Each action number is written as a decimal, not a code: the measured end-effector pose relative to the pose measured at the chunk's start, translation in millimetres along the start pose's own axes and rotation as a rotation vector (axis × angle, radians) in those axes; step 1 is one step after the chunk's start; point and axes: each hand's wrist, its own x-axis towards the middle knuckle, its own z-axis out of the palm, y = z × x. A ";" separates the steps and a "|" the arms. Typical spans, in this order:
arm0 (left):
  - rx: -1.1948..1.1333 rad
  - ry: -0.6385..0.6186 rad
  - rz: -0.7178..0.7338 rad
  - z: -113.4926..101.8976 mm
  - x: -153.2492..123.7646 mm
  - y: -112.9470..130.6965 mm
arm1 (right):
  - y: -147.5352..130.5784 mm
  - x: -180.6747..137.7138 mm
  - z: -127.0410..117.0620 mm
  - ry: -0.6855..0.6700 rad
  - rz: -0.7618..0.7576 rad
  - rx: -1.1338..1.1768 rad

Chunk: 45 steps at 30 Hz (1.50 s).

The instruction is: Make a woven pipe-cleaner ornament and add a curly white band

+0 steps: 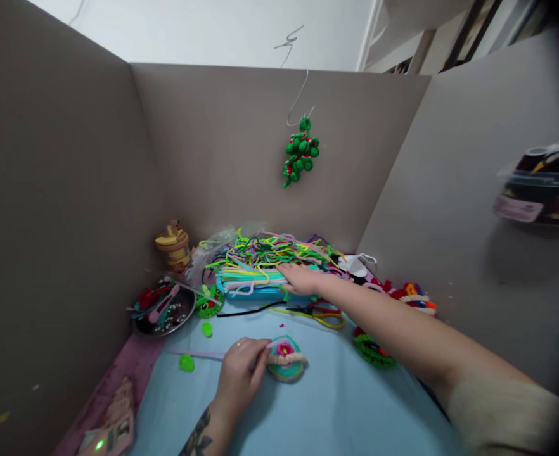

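Observation:
My left hand point(245, 367) is closed in a pinch on a pale lilac pipe cleaner point(198, 352), whose long end trails to the left. Its short end reaches a round turquoise pipe-cleaner piece point(286, 370) lying on the blue cloth, with a pink centre and a cream band across it. My right hand point(303, 278) stretches far forward, fingers extended over the bundle of pipe cleaners point(246, 277) in a blue tray point(260, 295). Its fingertips rest on or just above the strands; I cannot tell which.
Scissors with yellow handles point(331, 320) lie before the tray. At left stand a metal bowl point(191, 310) and a brown cup point(175, 250). Bright green pompoms point(187, 363) dot the cloth. Grey panels point(232, 152) enclose the desk; a green ornament point(302, 152) hangs at the back.

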 end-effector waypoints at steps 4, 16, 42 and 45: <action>-0.004 -0.017 0.009 0.3 0.6 0.0 | 5.2 13.7 -23.3 0.096 0.108 0.008; -0.003 0.028 0.034 0.2 -0.7 -2.6 | -2.9 33.6 -25.4 0.074 0.202 0.107; -0.035 -0.009 -0.058 3.5 4.1 -5.0 | 6.4 13.6 -1.6 -0.019 0.205 0.130; -0.055 -0.021 -0.119 5.3 6.1 -2.5 | 9.8 -30.7 -12.5 0.100 0.149 0.147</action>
